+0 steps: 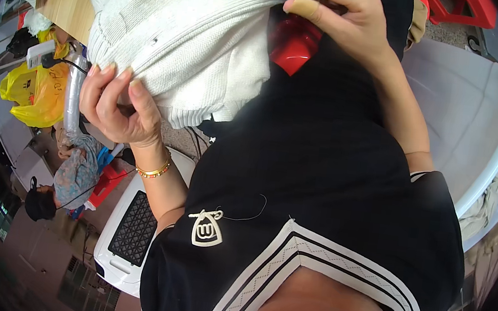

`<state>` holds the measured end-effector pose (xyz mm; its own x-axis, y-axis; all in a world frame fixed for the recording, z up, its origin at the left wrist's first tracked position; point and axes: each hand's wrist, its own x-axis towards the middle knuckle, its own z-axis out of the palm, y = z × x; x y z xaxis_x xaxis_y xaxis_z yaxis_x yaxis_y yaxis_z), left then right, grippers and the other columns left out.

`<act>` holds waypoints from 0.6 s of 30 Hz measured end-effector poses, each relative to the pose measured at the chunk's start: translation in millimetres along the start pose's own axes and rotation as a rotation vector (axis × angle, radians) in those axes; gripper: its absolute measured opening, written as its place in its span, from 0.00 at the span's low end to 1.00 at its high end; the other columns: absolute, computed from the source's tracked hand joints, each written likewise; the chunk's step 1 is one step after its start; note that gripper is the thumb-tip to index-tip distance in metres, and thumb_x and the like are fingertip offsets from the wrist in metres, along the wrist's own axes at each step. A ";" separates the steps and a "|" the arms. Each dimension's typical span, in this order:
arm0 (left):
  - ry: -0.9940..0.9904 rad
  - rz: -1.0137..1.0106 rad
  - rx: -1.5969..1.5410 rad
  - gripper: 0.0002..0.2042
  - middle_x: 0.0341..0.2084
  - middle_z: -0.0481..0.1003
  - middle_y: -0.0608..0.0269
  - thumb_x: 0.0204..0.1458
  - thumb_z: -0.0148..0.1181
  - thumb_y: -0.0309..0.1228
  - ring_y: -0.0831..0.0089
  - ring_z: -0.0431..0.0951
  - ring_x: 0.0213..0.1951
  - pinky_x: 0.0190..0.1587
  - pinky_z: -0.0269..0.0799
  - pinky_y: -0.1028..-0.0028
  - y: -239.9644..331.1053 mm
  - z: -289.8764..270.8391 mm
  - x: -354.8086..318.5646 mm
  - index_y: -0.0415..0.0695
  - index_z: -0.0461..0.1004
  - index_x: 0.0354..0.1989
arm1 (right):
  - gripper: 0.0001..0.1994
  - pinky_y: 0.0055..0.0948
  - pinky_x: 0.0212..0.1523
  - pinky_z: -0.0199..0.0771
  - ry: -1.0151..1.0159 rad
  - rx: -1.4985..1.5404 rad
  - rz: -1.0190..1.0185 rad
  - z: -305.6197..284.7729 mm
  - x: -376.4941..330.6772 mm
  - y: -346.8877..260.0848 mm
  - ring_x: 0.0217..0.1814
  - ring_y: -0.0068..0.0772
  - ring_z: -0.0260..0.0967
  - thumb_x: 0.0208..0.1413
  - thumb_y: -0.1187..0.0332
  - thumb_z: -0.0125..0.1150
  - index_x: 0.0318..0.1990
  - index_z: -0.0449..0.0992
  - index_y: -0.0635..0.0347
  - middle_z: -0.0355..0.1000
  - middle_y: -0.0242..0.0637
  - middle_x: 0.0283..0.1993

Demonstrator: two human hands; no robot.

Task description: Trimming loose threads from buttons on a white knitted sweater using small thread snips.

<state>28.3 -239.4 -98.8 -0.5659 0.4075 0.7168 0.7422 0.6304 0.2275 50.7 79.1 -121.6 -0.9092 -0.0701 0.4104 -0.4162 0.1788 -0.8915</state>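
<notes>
A white knitted garment (193, 55) with a ribbed band spreads across my lap, and small dark spots dot the band. My left hand (121, 105) pinches its lower left edge between bent fingers and thumb. At the band's upper right end is my right hand (346, 18), closed round a narrow dark tool (324, 0) that looks like thread snips. Its grey tip lies against the knit; the fingers cover most of the rest. A tan plaster wraps the right thumb. Below that hand, a glossy red piece (293, 48) rests against my dark clothing.
To the right stands a large pale tub-like surface (460, 107) with a light-blue rim. Yellow plastic bags (36, 92) and a white plug (40, 53) with cables lie left. A white machine with a black grille (134, 228) is lower left; another person (75, 178) sits beyond.
</notes>
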 end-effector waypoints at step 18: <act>0.104 -0.150 -0.033 0.07 0.40 0.67 0.55 0.62 0.55 0.31 0.61 0.71 0.47 0.60 0.69 0.58 2.1 1.9 -12.3 0.39 0.74 0.40 | 0.14 0.26 0.33 0.70 0.051 -0.239 -0.415 22.3 11.6 27.8 0.33 0.33 0.71 0.52 0.72 0.71 0.46 0.81 0.66 0.70 0.39 0.33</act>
<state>36.1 -241.9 -108.4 -0.6320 0.2387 0.7373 0.6647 0.6561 0.3573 28.3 61.4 -145.9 -0.6628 -0.1358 0.7364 -0.7241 0.3668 -0.5841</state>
